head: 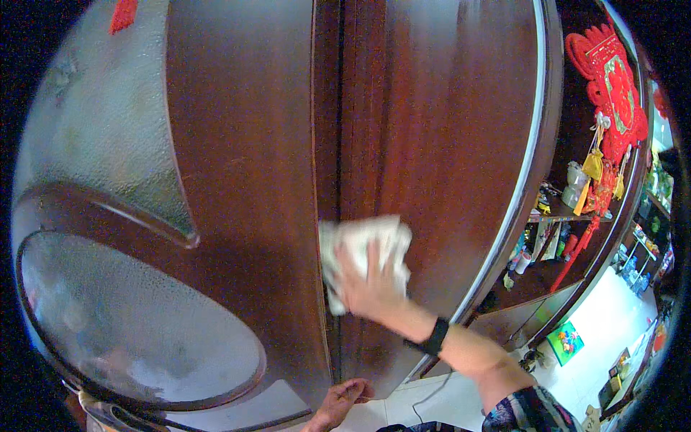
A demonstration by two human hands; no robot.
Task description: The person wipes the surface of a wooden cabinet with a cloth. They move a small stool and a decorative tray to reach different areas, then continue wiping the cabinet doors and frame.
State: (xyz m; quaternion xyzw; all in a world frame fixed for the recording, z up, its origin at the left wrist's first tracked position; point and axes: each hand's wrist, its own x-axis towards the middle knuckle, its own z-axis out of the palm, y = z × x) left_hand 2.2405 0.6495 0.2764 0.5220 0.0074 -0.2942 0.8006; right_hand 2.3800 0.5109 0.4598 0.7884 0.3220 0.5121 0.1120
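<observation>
My right hand (pixel 367 281), with a black band on the wrist, presses a white cloth (pixel 386 237) flat against a dark reddish-brown wooden panel (pixel 442 162). The cloth lies over the vertical seam beside the door's edge; hand and cloth are blurred. Low in the view, my left hand (pixel 345 397) is near the bottom of the wood with its fingers curled; whether it touches the door edge or holds anything cannot be told. Left of the seam is a wooden door (pixel 243 189) with textured glass panes (pixel 140 324).
At the right stand wooden shelves (pixel 572 218) with small items, and a red hanging ornament (pixel 618 92) with yellow tassels. A thin cable (pixel 434 394) runs over the pale tiled floor (pixel 464 405). A colourful picture (pixel 566 343) lies farther right.
</observation>
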